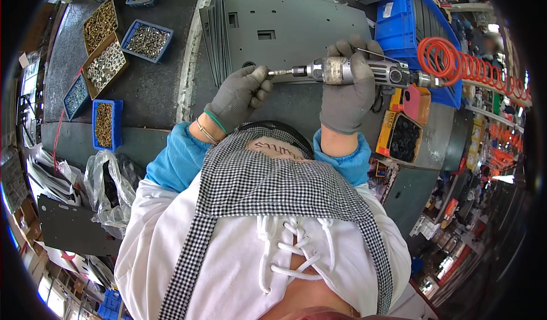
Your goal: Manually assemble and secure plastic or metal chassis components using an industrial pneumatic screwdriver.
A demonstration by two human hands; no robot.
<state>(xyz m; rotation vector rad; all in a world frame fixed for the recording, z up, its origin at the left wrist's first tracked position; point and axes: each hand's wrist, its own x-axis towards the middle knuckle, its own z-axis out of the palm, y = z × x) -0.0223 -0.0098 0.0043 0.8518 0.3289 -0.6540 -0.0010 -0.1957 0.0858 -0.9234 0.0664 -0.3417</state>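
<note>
In my right hand (348,89), gloved in grey, lies a silver air screwdriver (393,74) held level, its bit (279,72) aimed to the left. My left hand (239,95), also gloved, is closed with thumb and fingers pinched at the bit's tip. Whatever is between those fingers is too small or hidden to name. Under the tool lies a stack of thin grey metal panels (307,23) with square cutouts and small holes. The panels' left edges are fanned out. An orange coiled air hose (444,58) runs right from the tool's rear end.
At the left, several bins hold small metal fasteners, among them a blue bin (118,127) and a cardboard box (85,66). Blue crates (399,21) stand right of the panels. A yellow box (383,135) of black parts sits nearer. Clear plastic bags (108,189) hang at the left front.
</note>
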